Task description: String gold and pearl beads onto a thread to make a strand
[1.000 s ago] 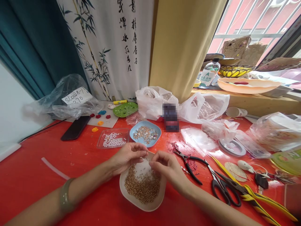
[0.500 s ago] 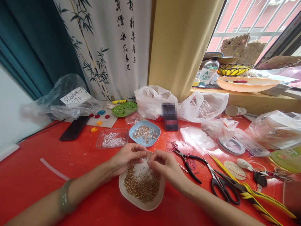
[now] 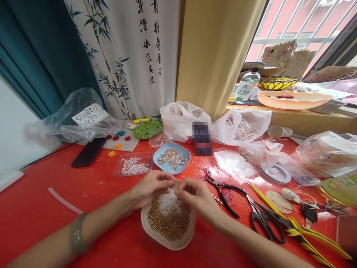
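Observation:
A white rounded-square bowl (image 3: 167, 243) full of small gold beads (image 3: 167, 223) stands before me on the red table. Over its far edge, my left hand (image 3: 153, 188) is closed in a pinch, thumb against index finger. A tiny pale or golden bit shows at those fingertips, too small to name. Just to the right, my right hand (image 3: 195, 195) is also pinched, its fingertips close to the left ones. Whatever it grips is hidden. Behind the hands sit a blue dish (image 3: 189, 151) of mixed gold and white beads and a clear tray (image 3: 115, 169) of pearl beads.
On the right lie black-handled pliers (image 3: 231, 208), scissors (image 3: 256, 219) and yellow-handled pliers (image 3: 312, 232). Plastic bags (image 3: 178, 123) line the back, beside a green dish (image 3: 147, 130). A black phone (image 3: 88, 152) rests at the left, near a clear strip (image 3: 64, 200).

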A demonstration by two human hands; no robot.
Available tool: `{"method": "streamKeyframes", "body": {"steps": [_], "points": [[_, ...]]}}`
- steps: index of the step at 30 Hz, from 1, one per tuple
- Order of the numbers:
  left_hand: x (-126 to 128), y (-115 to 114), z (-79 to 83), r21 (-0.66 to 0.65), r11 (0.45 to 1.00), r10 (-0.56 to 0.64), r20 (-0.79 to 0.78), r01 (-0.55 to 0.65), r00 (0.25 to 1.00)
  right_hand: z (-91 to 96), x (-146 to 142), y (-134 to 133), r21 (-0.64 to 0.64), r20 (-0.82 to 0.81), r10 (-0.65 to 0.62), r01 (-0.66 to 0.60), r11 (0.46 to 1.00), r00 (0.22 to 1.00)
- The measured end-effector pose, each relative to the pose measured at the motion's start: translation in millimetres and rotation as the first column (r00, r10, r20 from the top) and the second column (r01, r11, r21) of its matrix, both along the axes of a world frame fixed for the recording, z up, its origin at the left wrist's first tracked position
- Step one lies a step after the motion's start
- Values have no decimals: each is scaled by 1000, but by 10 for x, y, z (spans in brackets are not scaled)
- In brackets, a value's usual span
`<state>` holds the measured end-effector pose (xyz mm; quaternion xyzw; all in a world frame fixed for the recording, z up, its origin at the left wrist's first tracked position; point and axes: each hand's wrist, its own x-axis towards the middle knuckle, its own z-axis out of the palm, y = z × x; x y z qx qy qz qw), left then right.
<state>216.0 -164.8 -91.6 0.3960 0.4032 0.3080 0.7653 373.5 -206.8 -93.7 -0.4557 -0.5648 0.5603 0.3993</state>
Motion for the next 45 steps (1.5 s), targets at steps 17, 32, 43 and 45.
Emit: {"method": "streamKeyframes", "body": {"steps": [17, 32, 43, 45], "points": [[-74, 70, 69, 215, 966, -116, -125, 141, 985, -26, 16, 8, 23, -19, 5, -4, 1000, 1000], [-1109, 981, 28, 530, 679, 389, -846, 508, 363, -1, 0, 16, -60, -106, -9, 2, 998, 994], [-883, 872, -99, 520, 632, 519, -834, 575, 185, -33, 1, 14, -29, -97, 17, -20, 999, 995], [-865, 856, -95, 520, 633, 531, -831, 574, 167, -27, -1, 17, -31, -91, 19, -22, 999, 996]]}}
